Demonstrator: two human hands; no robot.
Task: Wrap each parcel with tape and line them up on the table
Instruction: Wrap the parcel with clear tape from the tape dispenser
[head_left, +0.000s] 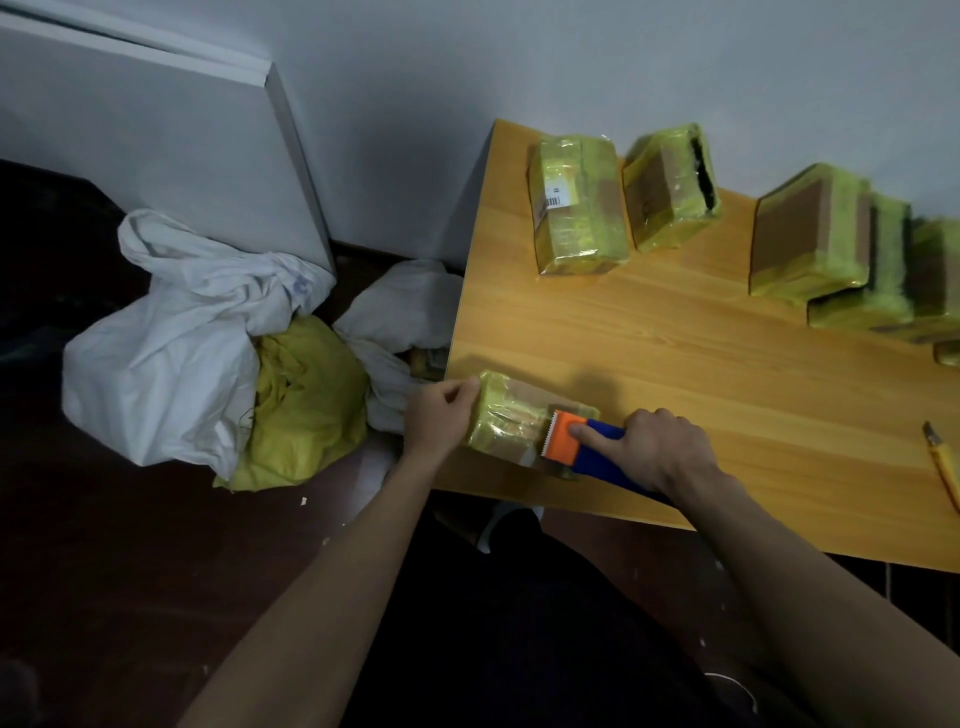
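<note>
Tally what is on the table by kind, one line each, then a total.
Tape-wrapped parcels: at least 6, namely one under the hands, five by the wall; the right edge hides more
Tape dispenser: 1
Yellow utility knife: 1
Total: at least 8

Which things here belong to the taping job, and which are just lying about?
Job in hand:
- parcel being taped, held by the left hand
- tape dispenser, gripped by the right hand
- wrapped parcels along the wall
- table

Lying about:
- white sacks on the floor
- yellow bag between them
- yellow utility knife, untouched at the table's right edge
</note>
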